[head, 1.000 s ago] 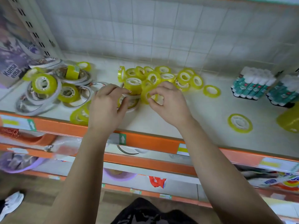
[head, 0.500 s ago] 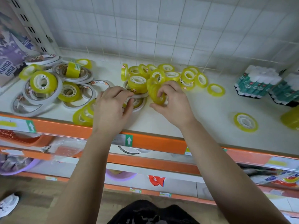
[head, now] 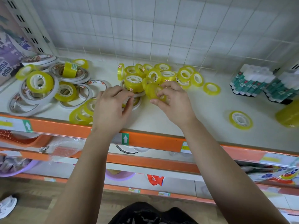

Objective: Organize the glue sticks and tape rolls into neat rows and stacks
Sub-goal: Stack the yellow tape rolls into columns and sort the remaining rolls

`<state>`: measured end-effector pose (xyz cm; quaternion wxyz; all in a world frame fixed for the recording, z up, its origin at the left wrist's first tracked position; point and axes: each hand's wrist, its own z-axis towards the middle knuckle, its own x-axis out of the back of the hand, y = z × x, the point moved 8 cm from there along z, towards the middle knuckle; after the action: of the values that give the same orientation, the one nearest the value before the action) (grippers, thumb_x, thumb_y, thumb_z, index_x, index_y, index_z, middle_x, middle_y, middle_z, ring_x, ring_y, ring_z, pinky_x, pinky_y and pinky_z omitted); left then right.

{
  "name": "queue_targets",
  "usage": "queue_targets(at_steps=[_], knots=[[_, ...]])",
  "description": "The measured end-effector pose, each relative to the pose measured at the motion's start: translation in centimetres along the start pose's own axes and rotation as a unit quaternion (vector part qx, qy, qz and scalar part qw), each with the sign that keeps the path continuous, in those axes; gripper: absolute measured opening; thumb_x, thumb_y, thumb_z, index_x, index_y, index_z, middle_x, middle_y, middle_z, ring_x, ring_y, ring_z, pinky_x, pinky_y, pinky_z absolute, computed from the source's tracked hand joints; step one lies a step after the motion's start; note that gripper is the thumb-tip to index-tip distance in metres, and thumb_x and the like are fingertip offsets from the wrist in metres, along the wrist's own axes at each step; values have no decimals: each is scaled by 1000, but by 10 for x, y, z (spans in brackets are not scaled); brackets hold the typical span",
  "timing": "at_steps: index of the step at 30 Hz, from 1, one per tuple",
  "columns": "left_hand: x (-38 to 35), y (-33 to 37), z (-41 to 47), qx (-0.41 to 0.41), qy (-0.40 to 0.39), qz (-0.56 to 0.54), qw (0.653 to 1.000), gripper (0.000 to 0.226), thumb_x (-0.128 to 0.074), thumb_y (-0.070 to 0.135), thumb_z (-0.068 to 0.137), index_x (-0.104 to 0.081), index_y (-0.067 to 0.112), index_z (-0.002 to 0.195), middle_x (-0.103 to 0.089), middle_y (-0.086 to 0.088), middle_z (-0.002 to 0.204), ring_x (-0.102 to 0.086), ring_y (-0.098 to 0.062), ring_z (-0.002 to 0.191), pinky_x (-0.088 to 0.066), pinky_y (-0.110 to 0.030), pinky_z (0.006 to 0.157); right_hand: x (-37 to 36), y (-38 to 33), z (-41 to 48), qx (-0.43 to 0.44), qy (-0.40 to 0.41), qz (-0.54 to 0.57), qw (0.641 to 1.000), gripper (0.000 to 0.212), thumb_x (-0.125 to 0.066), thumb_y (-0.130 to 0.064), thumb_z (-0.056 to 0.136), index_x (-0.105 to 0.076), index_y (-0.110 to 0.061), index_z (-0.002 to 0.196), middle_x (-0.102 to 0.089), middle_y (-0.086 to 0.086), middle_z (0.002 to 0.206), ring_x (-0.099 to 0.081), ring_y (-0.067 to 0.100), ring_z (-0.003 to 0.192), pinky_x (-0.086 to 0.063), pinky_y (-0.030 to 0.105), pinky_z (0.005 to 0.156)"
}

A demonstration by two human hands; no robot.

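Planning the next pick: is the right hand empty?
No, the right hand pinches a yellow tape roll between thumb and fingertips.

White wire-grid wall (head: 145, 29), orange-edged shelves (head: 153, 141)

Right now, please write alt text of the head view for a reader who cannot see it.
A person's right hand holds a small yellow tape roll above a white shelf; the left hand rests among tape rolls beside it. More yellow rolls lie scattered behind, and glue sticks sit at right.

A shop: orange price-strip shelves (head: 145, 139) stocked with tape rolls (head: 163, 75).
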<state>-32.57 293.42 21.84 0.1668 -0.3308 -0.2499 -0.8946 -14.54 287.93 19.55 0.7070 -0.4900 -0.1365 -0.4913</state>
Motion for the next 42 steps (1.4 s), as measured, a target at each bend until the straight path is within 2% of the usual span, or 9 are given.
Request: queue_targets(at_steps=[8, 10, 14, 18, 21, 30, 34, 38, 42], knots=[[-22, 33, 21, -52, -38, -42, 997, 20, -57, 22, 90, -74, 13, 94, -67, -4, 91, -64, -30, 85, -52, -51, 77, 36, 7, -11, -4, 45, -19, 999, 32, -75, -40, 75, -73, -8, 79, -63, 8, 101, -62, 20, 94, -39, 15, 83], [-30, 39, 26, -69, -48, -36, 996, 20, -59, 24, 88, -75, 12, 92, -67, -4, 91, -64, -32, 85, -52, -51, 77, 45, 15, -16, -9, 49, -26, 998, 32, -75, -41, 75, -72, -9, 79, -63, 6, 100, -59, 15, 91, -41, 17, 81], [-47, 49, 36, -101, -70, 29, 992, 13, -67, 21, 80, -75, 12, 83, -69, -2, 86, -63, -33, 88, -43, -36, 72, 61, 29, -23, -19, 54, -31, 998, 33, -74, -43, 76, -71, -11, 79, -62, 3, 101, -53, 7, 89, -44, 21, 78], [-65, 44, 45, -93, -111, 49, 988, 9, -70, 14, 77, -77, 9, 77, -70, -4, 81, -61, -35, 92, -52, -44, 76, 76, 39, -27, -26, 68, -33, 997, 32, -74, -42, 78, -71, -11, 79, -63, 3, 103, -56, 11, 90, -48, 27, 78], [-67, 42, 47, -73, -116, 42, 990, 5, -77, 13, 76, -77, 8, 78, -70, -4, 80, -59, -33, 94, -50, -37, 80, 80, 43, -30, -31, 75, -28, 996, 31, -74, -42, 77, -71, -11, 79, -64, 3, 103, -56, 11, 90, -51, 32, 79], [-71, 35, 50, -34, -134, 54, 989, 17, -85, 11, 68, -77, 6, 82, -69, -7, 86, -57, -36, 99, -40, -32, 84, 81, 44, -33, -25, 81, -41, 996, 29, -75, -39, 78, -70, -10, 78, -64, 4, 104, -51, 6, 87, -46, 23, 78], [-67, 40, 48, -54, -103, 56, 992, 17, -85, 12, 68, -76, 7, 81, -68, -7, 87, -57, -41, 95, -35, -31, 85, 83, 44, -34, -25, 87, -45, 995, 31, -74, -41, 77, -71, -10, 78, -65, 6, 105, -60, 16, 92, -48, 27, 77], [-61, 53, 47, -69, -79, 5, 995, 14, -75, 20, 78, -73, 9, 86, -66, -7, 92, -63, -37, 90, -50, -46, 81, 92, 47, -37, -38, 101, -46, 993, 32, -73, -43, 78, -71, -11, 79, -65, 5, 106, -63, 16, 90, -54, 40, 74], [-58, 73, 52, -75, -50, -71, 993, 13, -75, 18, 80, -71, 7, 87, -63, -6, 91, -64, -23, 82, -49, -33, 73, 108, 49, -46, -39, 125, -44, 990, 29, -76, -37, 78, -70, -9, 77, -64, 5, 103, -62, 13, 91, -51, 29, 77]])
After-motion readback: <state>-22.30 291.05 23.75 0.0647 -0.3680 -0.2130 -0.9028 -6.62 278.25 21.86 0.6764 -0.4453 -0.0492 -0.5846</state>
